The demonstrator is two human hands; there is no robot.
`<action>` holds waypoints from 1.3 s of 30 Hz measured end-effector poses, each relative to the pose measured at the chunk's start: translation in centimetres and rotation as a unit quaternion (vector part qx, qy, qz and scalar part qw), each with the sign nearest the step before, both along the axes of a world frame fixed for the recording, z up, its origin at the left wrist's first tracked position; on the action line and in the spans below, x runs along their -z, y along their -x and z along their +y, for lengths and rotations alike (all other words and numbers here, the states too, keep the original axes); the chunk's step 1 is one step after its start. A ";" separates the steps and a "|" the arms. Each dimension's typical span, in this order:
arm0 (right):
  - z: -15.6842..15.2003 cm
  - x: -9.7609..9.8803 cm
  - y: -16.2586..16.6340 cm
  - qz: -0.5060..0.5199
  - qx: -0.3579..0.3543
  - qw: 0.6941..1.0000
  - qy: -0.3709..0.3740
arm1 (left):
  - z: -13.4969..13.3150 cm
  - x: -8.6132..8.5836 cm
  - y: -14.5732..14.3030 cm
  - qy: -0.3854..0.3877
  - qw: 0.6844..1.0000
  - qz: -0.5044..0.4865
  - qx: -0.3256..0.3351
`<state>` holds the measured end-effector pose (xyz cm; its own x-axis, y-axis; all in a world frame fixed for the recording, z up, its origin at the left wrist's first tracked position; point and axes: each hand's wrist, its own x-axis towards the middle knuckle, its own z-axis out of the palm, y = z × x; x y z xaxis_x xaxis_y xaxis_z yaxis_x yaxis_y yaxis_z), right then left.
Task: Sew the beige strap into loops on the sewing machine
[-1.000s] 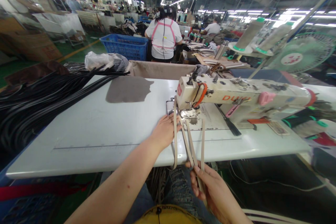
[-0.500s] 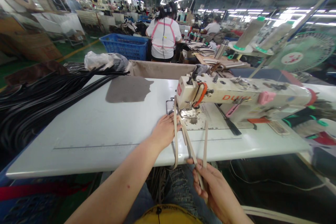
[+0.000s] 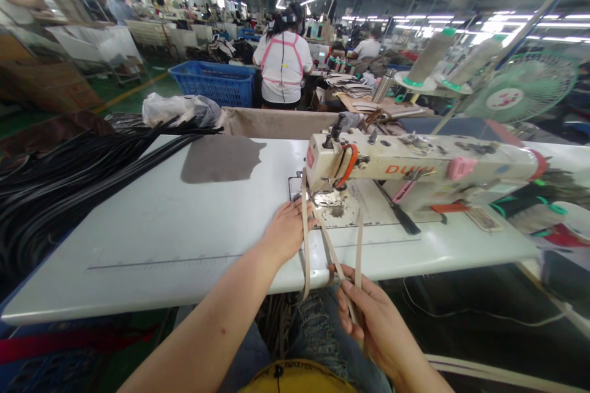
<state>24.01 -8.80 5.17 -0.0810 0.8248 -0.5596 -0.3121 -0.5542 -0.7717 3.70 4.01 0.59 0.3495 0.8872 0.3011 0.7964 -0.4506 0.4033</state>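
Observation:
A beige sewing machine [image 3: 378, 156] stands on the white table. My left hand [image 3: 286, 230] lies flat beside its presser foot, fingers stretched forward onto a narrow beige strip. One length of the beige strip [image 3: 306, 245] hangs from the machine head past these fingers and over the table's front edge. Another length runs from the foot toward me. My right hand [image 3: 364, 310], at the front edge, has its fingers closed round this beige strip [image 3: 332, 247]; a free end [image 3: 358, 239] sticks up from the grip. The fingertips of my left hand are partly hidden by the hanging strip.
A grey-brown material piece [image 3: 224, 159] lies behind on the white table [image 3: 175, 227]. Black strips [image 3: 55, 190] are heaped at left. A black-handled tool [image 3: 405, 218] rests by the machine. A green fan [image 3: 525, 89] and thread cones [image 3: 431, 58] stand right. A co-worker [image 3: 283, 64] sits ahead.
The view has shifted slightly, so the scene sits a little further left. My left hand stays by the presser foot. My right hand keeps its hold on the strip with hardly any movement.

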 end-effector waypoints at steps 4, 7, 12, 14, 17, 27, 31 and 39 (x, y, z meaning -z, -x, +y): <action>0.2 0.0 0.2 0.003 -0.003 1.000 -0.014 | -0.1 0.1 0.0 -0.002 1.000 -0.011 0.002; 0.3 -0.1 0.4 0.005 0.001 1.000 -0.012 | -0.1 0.1 0.0 -0.002 1.000 -0.017 0.002; 0.4 0.0 0.4 0.007 -0.003 1.000 -0.011 | 0.0 0.2 0.1 -0.001 1.000 -0.008 -0.001; 0.6 0.1 0.4 0.008 -0.007 1.000 -0.011 | 0.1 0.2 0.1 -0.001 1.000 -0.004 -0.001; 0.8 0.2 0.7 0.013 -0.007 1.000 -0.014 | 0.0 0.2 0.1 0.002 1.000 0.004 -0.001; 2.3 0.3 1.5 0.027 -0.008 0.999 -0.028 | -0.1 0.1 0.2 -0.007 1.000 0.013 0.004; 2.6 0.2 1.6 0.026 -0.012 0.999 -0.039 | -0.1 0.1 0.1 -0.005 1.000 0.017 0.004; 3.4 0.8 1.9 0.037 -0.010 0.998 -0.048 | 0.1 0.4 0.2 -0.008 1.000 0.016 0.007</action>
<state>22.06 -5.37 4.33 -0.1359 0.8717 -0.4708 -0.3594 -0.4863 -0.7965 3.55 4.11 0.14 0.3719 0.8772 0.3036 0.8019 -0.4684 0.3709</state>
